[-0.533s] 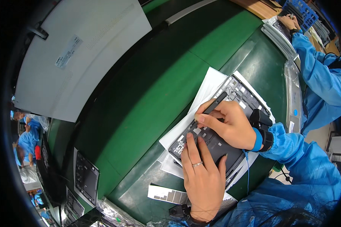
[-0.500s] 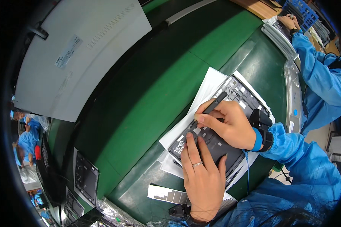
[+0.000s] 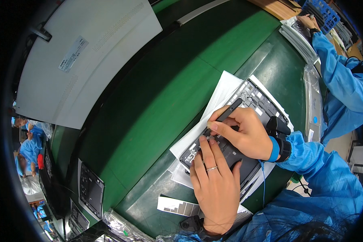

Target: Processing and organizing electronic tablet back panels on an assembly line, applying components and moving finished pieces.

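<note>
A dark laptop casing (image 3: 231,154) lies slanted on white sheets (image 3: 224,85), its inner side up, with small fittings along its far part. My right hand (image 3: 248,131) is closed round a black pen-like tool (image 3: 232,109), which tilts up past the knuckles. Its lower tip is hidden by my fingers at the casing's left long side. My left hand (image 3: 215,181) rests flat on the near part of the casing, fingers stretched out and fingertips close to the right hand's. A blue band with a cord (image 3: 274,148) circles my right wrist.
A label strip sheet (image 3: 177,205) lies left of my left wrist. A large grey-white panel (image 3: 88,60) stands at upper left, more dark casings (image 3: 91,189) at lower left. At upper right, a co-worker's blue sleeve (image 3: 336,76) reaches to a stack of casings (image 3: 296,42).
My left hand has shifted slightly up the casing, its fingertips now nearer the right hand. The right hand and tool have hardly moved. The co-worker's hand has moved a little.
</note>
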Demonstrator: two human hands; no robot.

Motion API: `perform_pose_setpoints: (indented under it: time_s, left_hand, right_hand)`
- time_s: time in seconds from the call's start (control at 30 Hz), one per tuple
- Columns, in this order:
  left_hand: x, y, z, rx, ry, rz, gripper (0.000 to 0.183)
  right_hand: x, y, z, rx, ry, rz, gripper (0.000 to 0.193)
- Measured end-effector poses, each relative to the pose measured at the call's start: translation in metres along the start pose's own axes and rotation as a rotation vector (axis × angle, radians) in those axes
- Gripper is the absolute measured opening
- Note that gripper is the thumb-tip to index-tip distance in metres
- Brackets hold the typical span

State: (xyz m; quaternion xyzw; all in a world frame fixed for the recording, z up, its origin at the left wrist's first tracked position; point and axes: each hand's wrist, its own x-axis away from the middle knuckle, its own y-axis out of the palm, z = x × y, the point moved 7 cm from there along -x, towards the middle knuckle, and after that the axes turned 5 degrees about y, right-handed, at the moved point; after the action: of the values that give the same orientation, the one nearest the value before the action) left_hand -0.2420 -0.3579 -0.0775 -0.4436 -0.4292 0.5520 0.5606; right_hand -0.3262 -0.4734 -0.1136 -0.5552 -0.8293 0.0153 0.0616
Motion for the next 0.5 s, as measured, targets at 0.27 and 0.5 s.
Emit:
perform_pose_setpoints:
  time_s: [0.27, 0.5]
  left_hand:
    - [-0.004, 0.006, 0.01, -0.219, 0.026, 0.107, 0.082]
    - [0.004, 0.016, -0.002, -0.281, 0.049, 0.226, 0.077]
  right_hand:
    - [0.014, -0.014, -0.011, -0.18, -0.015, 0.031, 0.022]
    - [0.088, -0.118, -0.12, 0.275, -0.473, 0.083, 0.03]
